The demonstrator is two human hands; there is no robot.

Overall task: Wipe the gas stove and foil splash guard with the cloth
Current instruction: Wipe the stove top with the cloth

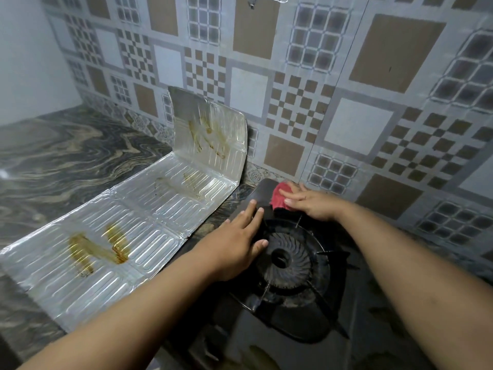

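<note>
Both forearms reach in from the bottom edge, bare, and I follow them up to the black gas stove point(306, 311) that sits on a dark marbled counter point(61, 156). My left hand point(237, 244) lies flat, palm down, on the stove's top at its left side, fingers spread and extended toward the far left corner, the thumb just beside the round burner point(289, 259); it grips nothing. My right hand point(310, 202) is at the stove's far edge, close to the wall, pressed down flat on a red cloth point(280, 197). Its fingers are stretched out over the cloth rather than curled around it, so the cloth is pinned under the palm and fingers against the stove's surface, with red fabric showing to the left of the fingertips. Beside the stove on the left, touching or nearly touching its edge, the foil splash guard point(149, 217) lies mostly flat on the counter, its far panel point(210, 134) folded upright and leaning toward the patterned tile wall point(360, 84). Brownish greasy streaks mark the near flat panel, the middle panel and the upright one. Pan-support prongs ring the burner, dark and dull.
</note>
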